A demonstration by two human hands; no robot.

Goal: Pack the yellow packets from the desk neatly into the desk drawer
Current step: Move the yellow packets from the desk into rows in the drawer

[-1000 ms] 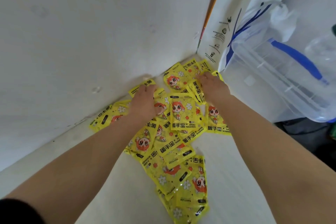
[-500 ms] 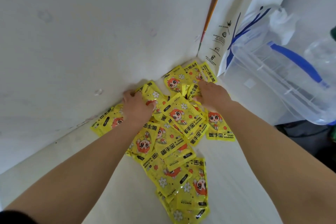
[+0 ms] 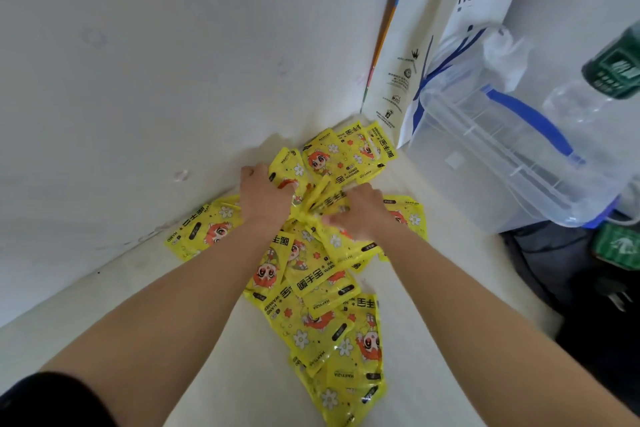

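Observation:
Several yellow hand-warmer packets (image 3: 313, 279) with an orange cartoon figure lie scattered on the white desk (image 3: 214, 350), from the wall corner down toward me. My left hand (image 3: 265, 196) presses on packets near the wall, its fingers curled around some of them. My right hand (image 3: 362, 210) is close beside it, fingers bent over a bunched cluster of packets (image 3: 317, 204) squeezed between both hands. The right hand's fingertips are blurred. A single packet (image 3: 204, 229) lies apart at the left by the wall. No drawer is in view.
A white paper bag (image 3: 415, 45) leans in the corner at the back. To the right stands a clear plastic bin with a blue handle (image 3: 512, 156), and a clear bottle with a green label (image 3: 613, 73). Dark items lie past the desk's right edge (image 3: 540, 298).
Both hands have moved toward each other, pushing the loose packets at the back into a bunch between them. The view has shifted slightly.

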